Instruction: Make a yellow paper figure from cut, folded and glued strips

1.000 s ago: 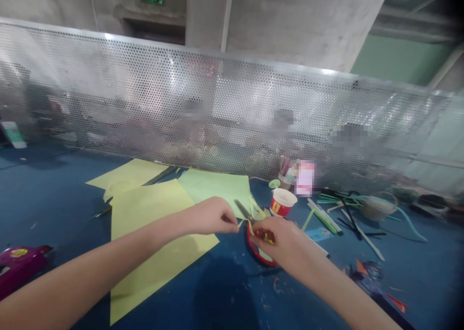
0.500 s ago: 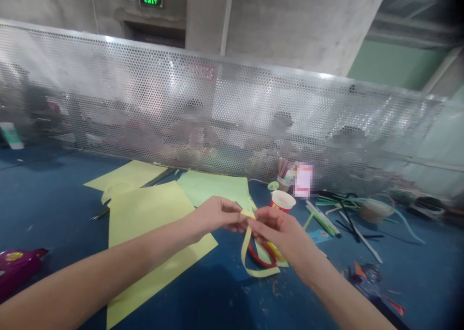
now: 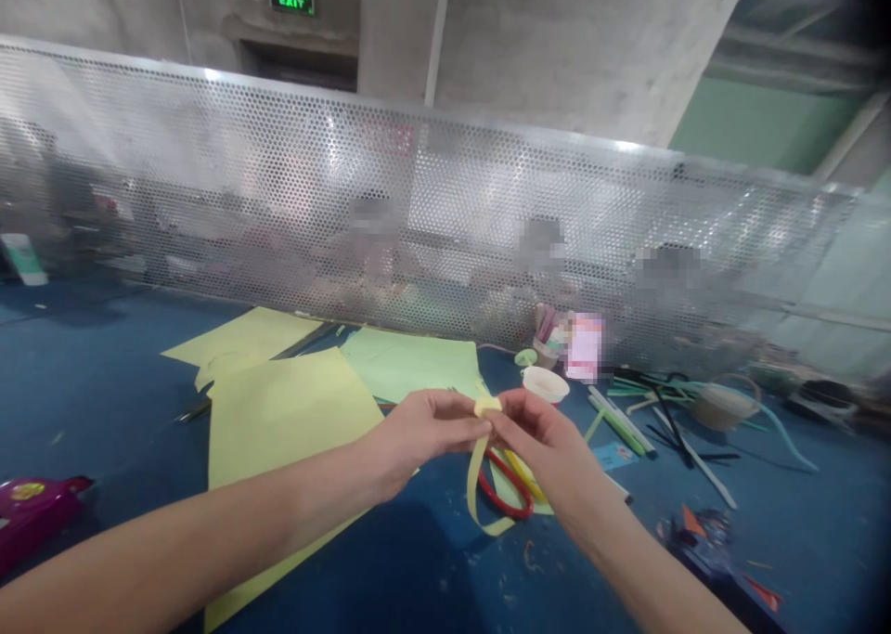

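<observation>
A narrow yellow paper strip (image 3: 474,495) is pinched between both hands, its upper end bent into a small fold or coil at the fingertips. My left hand (image 3: 435,425) closes on it from the left, thumb and fingers together. From the right, my right hand (image 3: 533,425) grips the same spot. The strip's loose end hangs in a curve below the fingers. Beneath the hands lie scissors (image 3: 523,509) with red and yellow handles, their blades hidden. Left of them, a large yellow paper sheet (image 3: 278,430) is partly covered by my left forearm.
A green sheet (image 3: 418,360) and another yellow sheet (image 3: 243,337) lie farther back. Behind my right hand stands a paper cup (image 3: 545,385). Straws and pipe cleaners (image 3: 668,420) are strewn right. A purple glue-tape tool (image 3: 34,513) lies left. A perforated metal screen (image 3: 278,188) borders the table.
The fingers have drawn closer together around the strip's upper end, which now looks more tightly bent. Less of the loose tail shows, and the right hand has shifted slightly right.
</observation>
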Demonstrator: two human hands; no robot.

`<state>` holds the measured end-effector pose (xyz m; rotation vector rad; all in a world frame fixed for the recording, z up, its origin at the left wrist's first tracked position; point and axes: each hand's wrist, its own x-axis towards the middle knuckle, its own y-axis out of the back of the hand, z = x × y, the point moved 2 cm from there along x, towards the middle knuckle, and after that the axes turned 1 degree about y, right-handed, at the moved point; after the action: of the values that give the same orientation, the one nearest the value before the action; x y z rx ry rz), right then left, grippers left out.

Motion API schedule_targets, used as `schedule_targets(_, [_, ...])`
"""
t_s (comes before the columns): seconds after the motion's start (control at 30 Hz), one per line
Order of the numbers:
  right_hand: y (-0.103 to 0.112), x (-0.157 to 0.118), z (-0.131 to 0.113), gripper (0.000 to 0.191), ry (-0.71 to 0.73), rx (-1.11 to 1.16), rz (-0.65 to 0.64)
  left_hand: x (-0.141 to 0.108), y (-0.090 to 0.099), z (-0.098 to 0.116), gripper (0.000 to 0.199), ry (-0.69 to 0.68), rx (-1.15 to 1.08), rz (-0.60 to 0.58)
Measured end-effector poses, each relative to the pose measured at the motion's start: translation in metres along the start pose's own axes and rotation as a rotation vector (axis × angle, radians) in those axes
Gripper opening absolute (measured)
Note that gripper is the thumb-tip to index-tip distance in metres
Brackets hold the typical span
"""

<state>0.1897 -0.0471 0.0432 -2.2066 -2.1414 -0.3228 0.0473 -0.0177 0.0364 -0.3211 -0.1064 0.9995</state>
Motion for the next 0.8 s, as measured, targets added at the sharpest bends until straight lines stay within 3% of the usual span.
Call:
schedule_targets(0.37, [0.004,-0.001,-0.005,0.027,-0.032,-0.004,-0.032,0.0,-0.001,0.01,0.008,-0.003,0.095,0.004])
schedule_targets(0.57, [0.003,-0.002,-0.005,0.027,-0.066,0.035,-0.027,-0.001,0.002,0.01,0.021,-0.04,0.281,0.013])
schedule_targets(0.67, [0.003,-0.003,-0.005,0.025,-0.062,0.021,-0.037,-0.002,0.004,0.012,0.026,-0.123,0.482,0.046])
schedule_targets(0.8, [0.005,-0.003,-0.005,0.022,-0.013,-0.025,-0.014,-0.004,0.005,0.022,0.024,-0.403,0.872,0.112])
